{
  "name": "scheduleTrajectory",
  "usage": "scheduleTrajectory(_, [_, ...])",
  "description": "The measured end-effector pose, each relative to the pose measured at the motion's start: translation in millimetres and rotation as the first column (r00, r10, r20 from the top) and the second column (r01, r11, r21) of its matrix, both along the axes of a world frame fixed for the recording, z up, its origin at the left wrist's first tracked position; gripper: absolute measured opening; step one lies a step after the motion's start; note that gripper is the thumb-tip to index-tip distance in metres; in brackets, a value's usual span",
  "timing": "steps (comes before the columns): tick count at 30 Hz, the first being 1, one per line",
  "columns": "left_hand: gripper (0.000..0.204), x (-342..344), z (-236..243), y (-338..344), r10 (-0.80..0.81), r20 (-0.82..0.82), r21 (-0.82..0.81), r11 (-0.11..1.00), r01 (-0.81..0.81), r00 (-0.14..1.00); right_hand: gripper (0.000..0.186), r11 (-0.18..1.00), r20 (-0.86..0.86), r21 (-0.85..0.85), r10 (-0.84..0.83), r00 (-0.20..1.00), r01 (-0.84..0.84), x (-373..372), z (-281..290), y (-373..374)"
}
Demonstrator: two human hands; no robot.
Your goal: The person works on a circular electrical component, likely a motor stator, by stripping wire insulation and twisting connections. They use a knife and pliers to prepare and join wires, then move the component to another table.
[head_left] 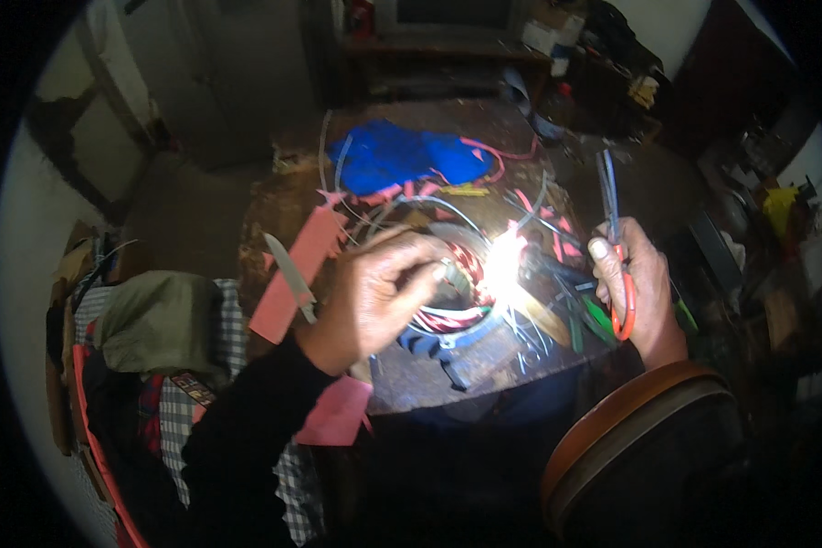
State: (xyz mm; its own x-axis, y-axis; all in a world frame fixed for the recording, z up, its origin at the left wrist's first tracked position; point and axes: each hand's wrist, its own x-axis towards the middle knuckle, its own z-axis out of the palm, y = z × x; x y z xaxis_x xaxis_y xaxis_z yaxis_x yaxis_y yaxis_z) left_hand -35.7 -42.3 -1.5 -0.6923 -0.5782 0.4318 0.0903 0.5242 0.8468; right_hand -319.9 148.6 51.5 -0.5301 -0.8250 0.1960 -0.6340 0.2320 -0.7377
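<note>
Holding scissors (612, 215) in your right hand (644, 288), you have its fingers closed around the red-orange handles, with the blades pointing away from you and lying close together. This hand is at the right side of the wooden table (279, 205), well apart from the ring-shaped motor stator (452, 320), which lies near the middle of the table and shows red and whitish windings inside its ring. Your left hand (374, 288) is over the left side of this stator, the thumb and fingers bent toward each other in a narrow grip at the windings; I cannot tell whether something is pinched between them. A strong white glare (510, 274) hides the right part of the stator. Just to the left of your left hand, a knife (288, 269) lies partly over a long pink strip (306, 251), and a wider pink sheet (338, 416) is at the near left corner of the table. Beyond the stator lies a crumpled blue cloth (402, 160), with small pink scraps around it. Between the glare and your right hand are a flat wooden stick (543, 318), thin pale wires and some green pieces (598, 315), whose kind is not clear.
</note>
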Motion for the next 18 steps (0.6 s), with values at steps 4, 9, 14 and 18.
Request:
scheduleTrajectory(4, [0.013,8.0,8.8,-4.4,0.017,-0.008,-0.319,0.948,-0.019,1.000,0.031,0.996,0.150,-0.038,-0.068,0.986,0.075,-8.1,-22.1,49.7])
scheduleTrajectory(9, [0.021,13.3,21.8,0.8,0.176,0.071,-0.700,0.710,-0.077,0.982,0.030,0.990,0.203,0.080,-0.131,0.970,0.117,-0.3,-57.3,111.9])
scheduleTrajectory(14, [0.026,16.6,27.6,4.3,0.204,0.035,-0.804,0.587,-0.094,0.978,0.032,0.951,0.063,0.277,-0.159,0.985,0.135,14.2,-112.5,137.3])
scheduleTrajectory(18, [0.029,17.4,27.9,15.1,0.244,0.100,-0.740,0.667,-0.093,0.965,0.047,0.986,0.084,0.097,-0.146,0.986,0.138,42.9,-154.9,114.3])
